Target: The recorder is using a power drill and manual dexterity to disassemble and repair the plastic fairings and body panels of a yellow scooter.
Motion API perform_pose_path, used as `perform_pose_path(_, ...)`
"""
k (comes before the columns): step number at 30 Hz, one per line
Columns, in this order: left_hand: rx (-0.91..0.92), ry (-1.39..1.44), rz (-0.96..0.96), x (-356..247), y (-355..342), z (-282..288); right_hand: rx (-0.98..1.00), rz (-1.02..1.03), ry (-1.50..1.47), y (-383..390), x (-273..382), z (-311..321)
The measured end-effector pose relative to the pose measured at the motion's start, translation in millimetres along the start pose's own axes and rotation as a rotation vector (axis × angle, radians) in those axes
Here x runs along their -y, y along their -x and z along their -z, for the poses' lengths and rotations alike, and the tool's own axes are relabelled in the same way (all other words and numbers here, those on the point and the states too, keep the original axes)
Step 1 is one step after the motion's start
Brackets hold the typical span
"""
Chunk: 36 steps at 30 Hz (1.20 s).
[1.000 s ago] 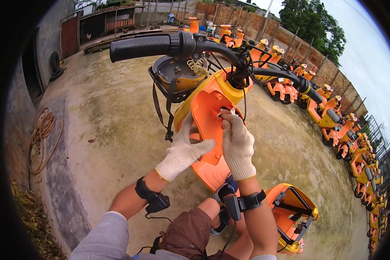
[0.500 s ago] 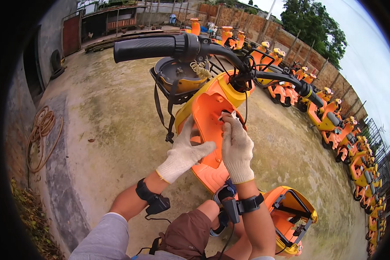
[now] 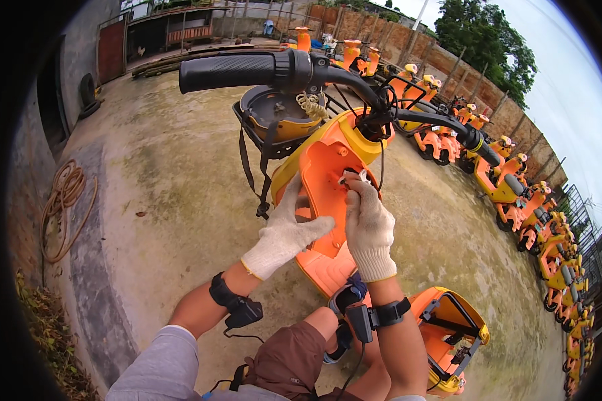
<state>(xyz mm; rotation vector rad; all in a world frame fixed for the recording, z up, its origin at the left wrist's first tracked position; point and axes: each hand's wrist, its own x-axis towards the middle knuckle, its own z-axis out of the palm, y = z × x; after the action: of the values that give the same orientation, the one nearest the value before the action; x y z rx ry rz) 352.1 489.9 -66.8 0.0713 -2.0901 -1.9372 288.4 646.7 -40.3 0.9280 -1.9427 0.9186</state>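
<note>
An orange plastic panel [image 3: 320, 173] stands tilted against the front of a yellow and orange electric scooter [image 3: 358, 134]. My left hand [image 3: 286, 233], in a white knit glove, grips the panel's left edge, with its fingertips behind the edge and its thumb across the front. At the panel's upper right, my gloved right hand [image 3: 368, 224] pinches a small dark and white piece [image 3: 354, 177] between thumb and fingers. Its kind is too small to make out, and the fingers partly cover it. Above both hands runs the scooter's black handlebar [image 3: 358, 83].
A yellow helmet [image 3: 281, 123] with hanging straps rests in the front basket. The scooter's open orange seat compartment [image 3: 441, 341] is at lower right, beside my leg. Parked scooters [image 3: 515, 180] line the right side. A coiled hose [image 3: 67, 200] lies by the left wall.
Both hands keep their holds on the panel and the small piece. The panel and the right hand appear shifted very slightly to the right in the picture.
</note>
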Motion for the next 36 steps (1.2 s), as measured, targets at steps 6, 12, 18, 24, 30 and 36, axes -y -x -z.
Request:
perform_pose_path(6,-0.013,-0.02,0.004,-3,2,-1,0.013,-0.033,0.052,-4,13,6)
perform_pose_path(12,-0.015,-0.013,-0.04,9,-4,-1,-0.014,0.145,0.092,-4,1,5)
perform_pose_path(18,-0.005,0.047,-0.026,1,-1,-2,-0.043,0.046,0.078,-4,3,0)
perform_pose_path(24,0.018,-0.014,0.052,-8,0,-2,-0.037,0.133,0.114,-5,-2,8)
perform_pose_path(30,0.032,0.007,0.09,-19,8,-6,0.005,-0.127,-0.004,3,2,6)
perform_pose_path(36,-0.015,-0.021,0.051,-17,11,-3,-0.082,0.083,0.002,-1,3,4)
